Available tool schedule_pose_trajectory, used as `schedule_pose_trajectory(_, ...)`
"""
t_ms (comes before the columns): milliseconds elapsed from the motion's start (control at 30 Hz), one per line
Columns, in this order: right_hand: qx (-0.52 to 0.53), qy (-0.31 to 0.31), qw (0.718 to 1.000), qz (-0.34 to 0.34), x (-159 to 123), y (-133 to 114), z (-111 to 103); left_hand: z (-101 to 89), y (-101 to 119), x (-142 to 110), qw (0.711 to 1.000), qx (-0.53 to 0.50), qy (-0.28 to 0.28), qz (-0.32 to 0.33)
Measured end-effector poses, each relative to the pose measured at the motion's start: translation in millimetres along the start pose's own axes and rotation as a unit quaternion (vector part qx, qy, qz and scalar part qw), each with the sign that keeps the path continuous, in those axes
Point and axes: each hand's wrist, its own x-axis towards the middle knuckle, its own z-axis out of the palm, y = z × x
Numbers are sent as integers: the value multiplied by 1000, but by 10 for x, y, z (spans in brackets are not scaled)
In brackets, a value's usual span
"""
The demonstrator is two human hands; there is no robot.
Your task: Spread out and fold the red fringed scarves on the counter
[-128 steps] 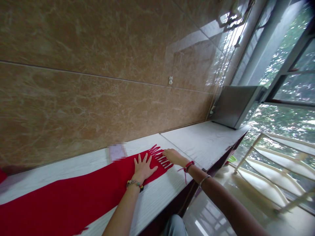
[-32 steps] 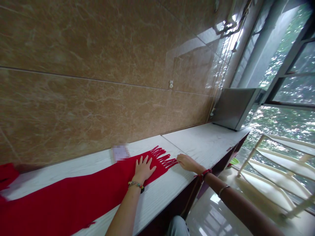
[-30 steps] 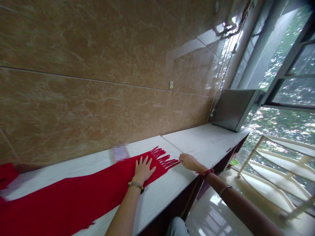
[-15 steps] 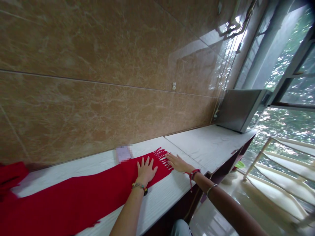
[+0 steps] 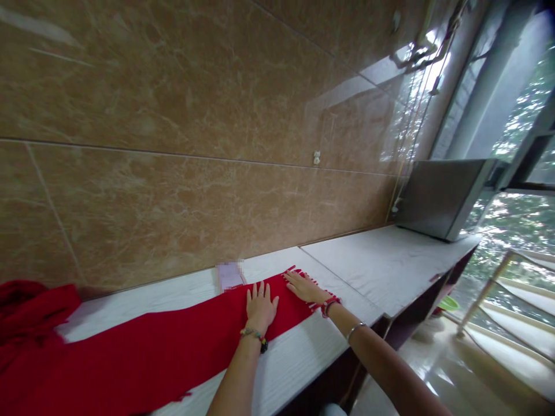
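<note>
A red fringed scarf lies spread along the white countertop. My left hand rests flat on it with the fingers spread, a bead bracelet on the wrist. Close beside it to the right, my right hand lies palm down on the scarf near its fringed end, fingers stretched out. A red cord and a metal bangle circle that wrist and forearm. Part of the fringe is hidden under the right hand and wrist.
Bunched red cloth sits at the far left. A pale purple packet lies behind the scarf by the tiled wall. A grey metal appliance stands at the counter's far end, and a shelf rack stands on the floor at right.
My right hand has moved left from the fringe tips onto the scarf, closer to my left hand. The left hand's fingers are less widely spread. The camera view has shifted slightly.
</note>
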Motion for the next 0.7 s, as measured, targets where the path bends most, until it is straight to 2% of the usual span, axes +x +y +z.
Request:
schedule_pose_trajectory(33, 0, -8, 999, 37, -20, 101, 18, 0, -3, -1, 1000, 0, 2, 4)
schedule_pose_trajectory(133, -1, -10, 996, 88, -67, 352, 12, 7, 10, 2, 1000, 1, 8, 5)
schedule_pose_trajectory(200, -5, 2, 995, 102, -58, 379, -18, 2, 37, 3, 1000, 2, 7, 4)
schedule_pose_trajectory(300, 11, 51, 996, 78, 28, 158, -62, -52, 68, -10, 1000, 6, 13, 13)
schedule_pose_trajectory(400, 50, 91, 995, -6, 162, -215, -112, -188, -52, -37, 999, 16, 36, 16)
schedule_pose_trajectory(500, 73, 69, 993, -66, 300, -504, -163, -387, -473, -82, 998, 33, 44, -16)
schedule_pose_trajectory(600, 90, 50, 991, -87, 425, -633, -162, -575, -1112, -179, 997, 39, 4, -69)
schedule_pose_trajectory(700, 106, 42, 988, -101, 509, -676, -104, -672, -1670, -318, 994, 33, -41, -92)
